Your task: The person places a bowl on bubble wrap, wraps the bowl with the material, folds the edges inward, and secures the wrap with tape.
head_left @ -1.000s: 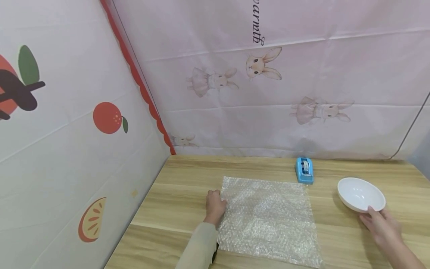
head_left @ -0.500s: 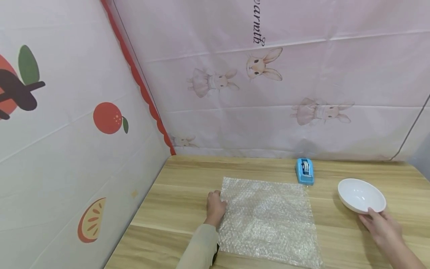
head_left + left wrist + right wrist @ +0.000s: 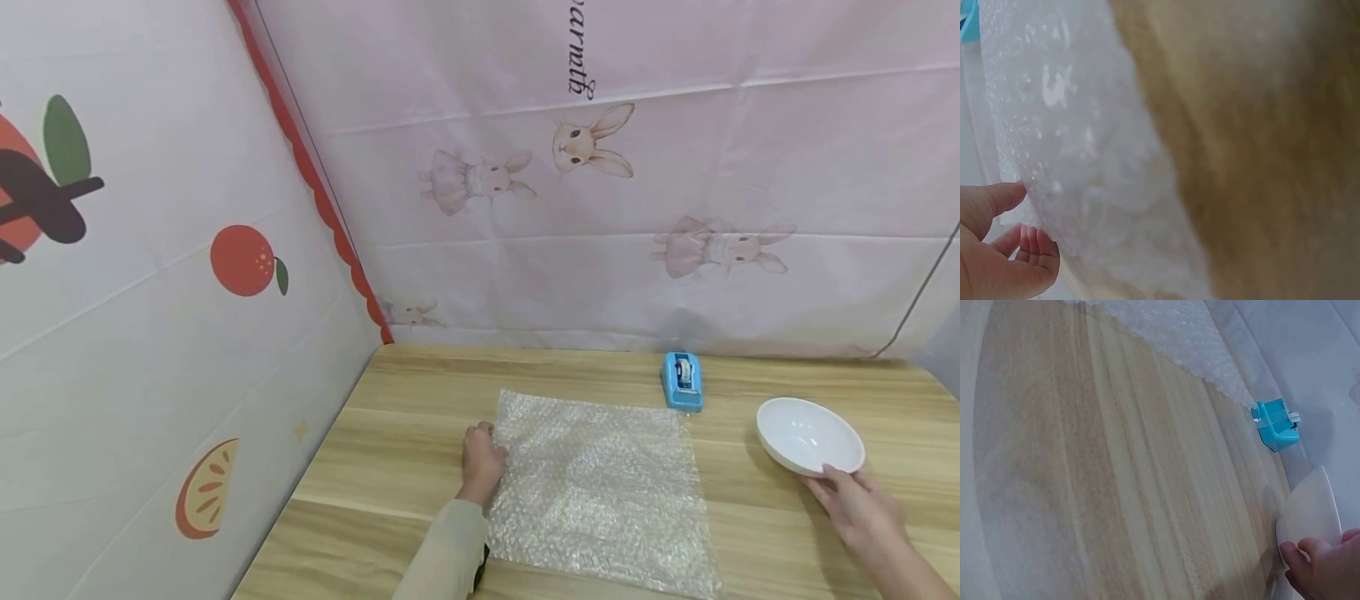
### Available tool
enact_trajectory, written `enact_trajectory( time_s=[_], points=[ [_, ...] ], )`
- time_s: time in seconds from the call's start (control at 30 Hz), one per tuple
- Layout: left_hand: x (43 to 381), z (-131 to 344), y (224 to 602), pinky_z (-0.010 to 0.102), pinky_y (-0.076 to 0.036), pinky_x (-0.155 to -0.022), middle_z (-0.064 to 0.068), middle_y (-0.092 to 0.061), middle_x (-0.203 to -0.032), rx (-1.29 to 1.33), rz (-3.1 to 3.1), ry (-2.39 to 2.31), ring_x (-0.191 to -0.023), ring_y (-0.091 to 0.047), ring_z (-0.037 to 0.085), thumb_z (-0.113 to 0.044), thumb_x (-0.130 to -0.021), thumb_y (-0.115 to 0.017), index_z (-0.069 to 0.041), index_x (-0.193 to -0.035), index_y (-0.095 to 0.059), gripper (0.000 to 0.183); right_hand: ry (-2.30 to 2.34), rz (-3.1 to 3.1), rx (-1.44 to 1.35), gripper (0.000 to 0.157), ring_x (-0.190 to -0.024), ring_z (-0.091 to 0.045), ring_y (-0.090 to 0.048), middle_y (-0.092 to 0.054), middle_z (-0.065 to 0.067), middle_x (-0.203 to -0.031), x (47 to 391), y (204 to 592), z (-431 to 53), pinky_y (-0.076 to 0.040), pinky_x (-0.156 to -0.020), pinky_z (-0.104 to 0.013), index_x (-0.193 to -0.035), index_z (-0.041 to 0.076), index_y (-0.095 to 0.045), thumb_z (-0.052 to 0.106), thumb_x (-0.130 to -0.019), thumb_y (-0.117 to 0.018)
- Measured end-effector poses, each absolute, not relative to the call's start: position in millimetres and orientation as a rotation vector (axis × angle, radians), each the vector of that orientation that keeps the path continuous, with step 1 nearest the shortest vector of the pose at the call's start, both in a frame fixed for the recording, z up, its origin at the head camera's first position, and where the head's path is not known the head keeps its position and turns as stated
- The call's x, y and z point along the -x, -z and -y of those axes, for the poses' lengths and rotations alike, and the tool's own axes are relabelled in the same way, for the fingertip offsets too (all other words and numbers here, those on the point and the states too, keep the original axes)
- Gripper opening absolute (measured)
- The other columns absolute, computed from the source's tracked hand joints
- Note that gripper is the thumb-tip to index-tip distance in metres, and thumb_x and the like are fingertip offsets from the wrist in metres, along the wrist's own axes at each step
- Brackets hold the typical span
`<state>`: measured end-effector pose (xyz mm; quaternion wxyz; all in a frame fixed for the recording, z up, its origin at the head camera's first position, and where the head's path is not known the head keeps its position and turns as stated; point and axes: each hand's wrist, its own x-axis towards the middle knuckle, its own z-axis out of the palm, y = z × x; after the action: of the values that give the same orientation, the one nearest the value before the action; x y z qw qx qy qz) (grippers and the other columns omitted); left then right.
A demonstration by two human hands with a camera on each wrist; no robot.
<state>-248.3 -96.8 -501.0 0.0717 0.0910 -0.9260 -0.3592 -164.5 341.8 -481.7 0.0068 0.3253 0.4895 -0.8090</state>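
Note:
A flat sheet of bubble wrap (image 3: 596, 492) lies on the wooden table. At its left edge rests my left hand (image 3: 482, 462), the thumb and loosely bent fingertips touching the sheet's border in the left wrist view, with a gap between them. My right hand (image 3: 858, 504) grips a white bowl (image 3: 806, 433) by its near right side, thumb at the rim and fingers on the outer wall below. The bowl is tilted, its inside facing up, to the right of the sheet. In the right wrist view the bowl (image 3: 1310, 509) shows from its outer side.
A blue tape dispenser (image 3: 681, 382) stands behind the sheet's far right corner, between sheet and bowl. Printed cloth with rabbits (image 3: 585, 300) hangs at the table's back, and another with fruit (image 3: 247, 375) along its left side. Wooden tabletop (image 3: 738, 525) separates the sheet and the bowl.

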Motion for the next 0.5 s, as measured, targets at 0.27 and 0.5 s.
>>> enact_trajectory(
  time_s=[0.27,0.5],
  points=[
    [247.6,98.6,501.7,0.037,-0.054,-0.075,0.016,-0.058,-0.097,-0.267,2.751,1.122,-0.085,-0.060,0.029,0.004,-0.073,-0.067,0.002,-0.109,-0.057,0.037,2.471,-1.605,-1.018,0.072,-0.138,-0.017,-0.004,0.020,-0.002,-0.150,165.7,484.8,-345.7,-0.035,-0.098,-0.011,-0.141,0.012,0.021,0.012,-0.096,-0.036],
    [247.6,99.1,502.0,0.036,-0.053,-0.072,0.016,-0.059,-0.096,-0.261,2.738,1.155,-0.085,-0.060,0.029,0.008,-0.073,-0.065,0.000,-0.107,-0.055,0.036,2.450,-1.644,-1.022,0.072,-0.140,-0.024,-0.004,0.021,-0.004,-0.150,167.3,488.9,-346.8,-0.036,-0.099,-0.013,-0.140,0.011,0.022,0.011,-0.095,-0.035]
  ],
)
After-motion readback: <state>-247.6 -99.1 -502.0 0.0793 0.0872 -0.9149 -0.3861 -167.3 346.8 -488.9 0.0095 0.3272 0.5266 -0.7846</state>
